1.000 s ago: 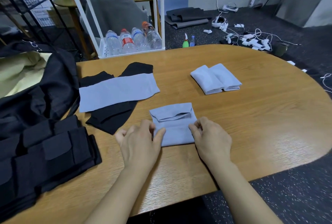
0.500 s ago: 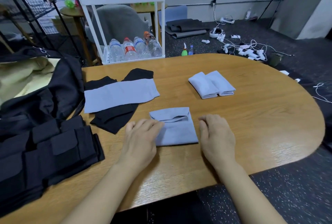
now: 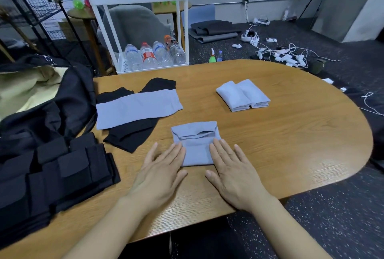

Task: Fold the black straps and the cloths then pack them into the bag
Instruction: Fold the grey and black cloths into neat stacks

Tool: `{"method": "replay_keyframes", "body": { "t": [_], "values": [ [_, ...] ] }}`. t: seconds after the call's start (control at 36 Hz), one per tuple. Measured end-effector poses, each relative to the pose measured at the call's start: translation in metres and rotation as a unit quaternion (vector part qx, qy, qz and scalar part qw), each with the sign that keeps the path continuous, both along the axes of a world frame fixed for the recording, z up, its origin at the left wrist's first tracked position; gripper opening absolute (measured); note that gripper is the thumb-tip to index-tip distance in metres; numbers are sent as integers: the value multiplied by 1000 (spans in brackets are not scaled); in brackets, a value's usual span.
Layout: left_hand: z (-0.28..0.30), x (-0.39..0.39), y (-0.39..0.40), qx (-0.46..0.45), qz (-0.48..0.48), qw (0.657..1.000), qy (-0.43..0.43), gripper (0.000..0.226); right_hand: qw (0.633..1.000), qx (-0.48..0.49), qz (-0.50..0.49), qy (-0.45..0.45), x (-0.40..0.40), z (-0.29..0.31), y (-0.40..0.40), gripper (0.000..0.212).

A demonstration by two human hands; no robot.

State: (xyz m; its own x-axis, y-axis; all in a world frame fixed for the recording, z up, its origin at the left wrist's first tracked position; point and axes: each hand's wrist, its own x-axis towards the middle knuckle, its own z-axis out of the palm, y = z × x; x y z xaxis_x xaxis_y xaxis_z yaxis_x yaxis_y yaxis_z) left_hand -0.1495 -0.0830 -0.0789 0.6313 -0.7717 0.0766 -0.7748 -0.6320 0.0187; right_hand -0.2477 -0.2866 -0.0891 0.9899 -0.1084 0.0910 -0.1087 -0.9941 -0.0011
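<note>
A small folded grey-blue cloth (image 3: 195, 144) lies on the wooden table (image 3: 291, 134) in front of me. My left hand (image 3: 162, 171) lies flat with straight fingers on the cloth's left edge. My right hand (image 3: 232, 169) lies flat on its right edge. Two more folded grey-blue cloths (image 3: 243, 95) sit side by side further back on the right. A long unfolded grey-blue cloth (image 3: 137, 108) lies across black cloths (image 3: 133, 134) to the left. Folded black straps (image 3: 52, 171) are stacked at the near left. The open black bag (image 3: 52, 105) with pale lining stands behind them.
A white cart (image 3: 137, 30) holding water bottles (image 3: 153, 55) stands behind the table. A black wire rack (image 3: 37, 9) is at the far left. Cables and chargers (image 3: 280, 53) are scattered over the dark floor at the right.
Both hands have gone from pinching the cloth's near corners to lying flat with straight fingers on its two sides. The cloth's top flap has stayed folded down.
</note>
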Motion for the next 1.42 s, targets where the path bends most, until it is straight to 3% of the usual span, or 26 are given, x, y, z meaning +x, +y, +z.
{"method": "replay_keyframes", "body": {
  "t": [0.14, 0.19, 0.31, 0.39, 0.47, 0.58, 0.67, 0.83, 0.94, 1.06, 1.14, 1.25, 1.33, 1.42],
  "values": [
    [13, 11, -5, -55, -41, 996, -57, 24, 999, -3, 27, -39, 1, 13, -3, 64],
    [21, 14, -9, -52, -68, 994, -68, 32, 996, 5, 59, -64, 5, 23, 0, 61],
    [32, 26, -19, 8, -106, 993, -44, 58, 995, 17, 93, -34, 22, 34, 3, 80],
    [34, 33, -23, 30, -133, 990, -22, 53, 992, 32, 118, 13, 35, 34, 0, 88],
    [32, 36, -24, 41, -149, 987, -53, 49, 990, 39, 129, 47, 38, 28, -6, 94],
    [26, 39, -24, 19, -183, 979, -83, 48, 988, 51, 135, 55, 36, 21, -11, 90],
    [25, 43, -23, 6, -179, 982, -58, 45, 986, 73, 143, 44, 37, 22, -14, 90],
    [39, 47, -29, -94, -93, 985, 114, 70, 980, 133, 142, -25, 35, 22, -16, 73],
    [41, 48, -25, -91, -63, 979, 170, 56, 954, 284, 83, -53, 33, 22, -16, 53],
    [38, 37, -11, -96, -33, 970, 223, 75, 909, 403, 46, -90, 34, 24, -19, 34],
    [27, 33, -10, -209, -34, 955, 207, 46, 881, 466, -3, -77, 35, 25, -23, 29],
    [23, 33, -22, -339, 91, 900, 260, 31, 833, 538, -54, -121, 48, 27, -26, 11],
    [27, 36, -35, -381, 160, 866, 281, 37, 810, 554, -98, -164, 61, 27, -26, 25],
    [23, 45, -48, -405, 224, 845, 268, 54, 810, 536, -145, -188, 73, 26, -27, 38]
  ]
}}
